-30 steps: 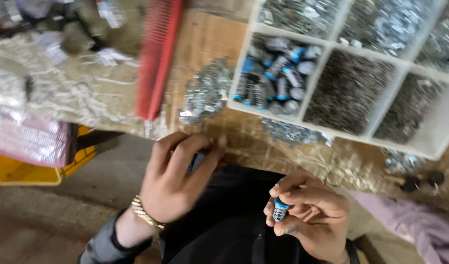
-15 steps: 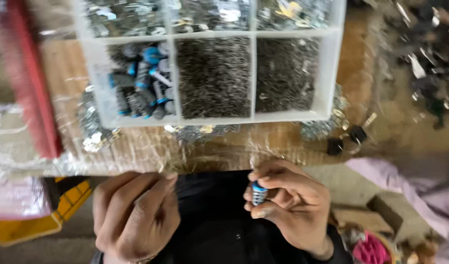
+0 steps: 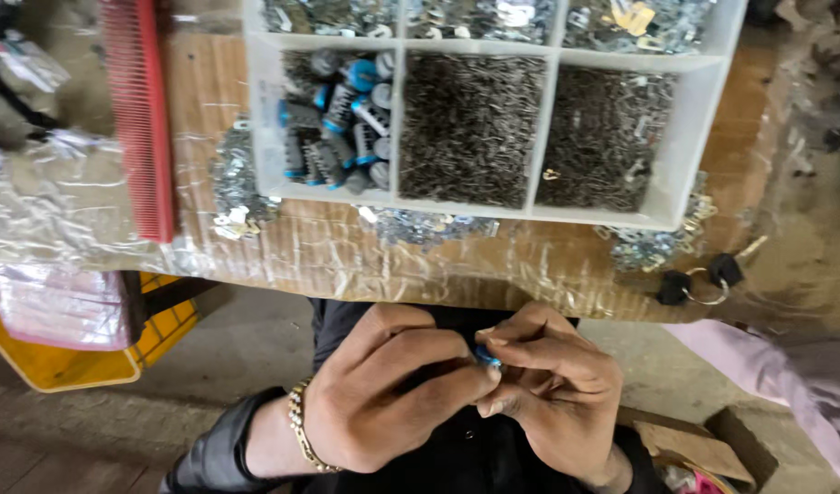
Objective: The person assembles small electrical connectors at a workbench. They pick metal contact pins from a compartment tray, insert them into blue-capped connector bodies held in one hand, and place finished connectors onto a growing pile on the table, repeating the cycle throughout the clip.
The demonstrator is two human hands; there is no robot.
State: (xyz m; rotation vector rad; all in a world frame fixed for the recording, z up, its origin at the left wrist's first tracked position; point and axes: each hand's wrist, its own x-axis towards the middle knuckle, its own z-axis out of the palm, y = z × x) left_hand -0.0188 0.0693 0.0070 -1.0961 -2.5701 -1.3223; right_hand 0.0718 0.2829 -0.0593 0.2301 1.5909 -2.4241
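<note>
My left hand (image 3: 383, 389) and my right hand (image 3: 553, 393) meet over my dark lap, below the table's front edge. Between their fingertips sits a small blue cylindrical part (image 3: 487, 358), mostly hidden; both hands pinch around it. A gold bracelet (image 3: 299, 430) circles my left wrist. On the table above stands a white compartment tray (image 3: 681, 155). Its left cell holds several blue and grey cylinders (image 3: 339, 119); the middle cells hold heaps of tiny dark metal pieces (image 3: 468, 128).
A red plastic bar (image 3: 141, 110) lies left of the tray on the plastic-wrapped table (image 3: 347, 252). Loose silver metal bits (image 3: 237, 192) lie along the tray. Black keys on a ring (image 3: 699, 279) sit at the table edge. A yellow crate (image 3: 72, 361) stands lower left, a pink sleeve (image 3: 786, 384) at right.
My left hand has moved right and joined my right hand on the blue part. The view has shifted, bringing the tray further toward centre.
</note>
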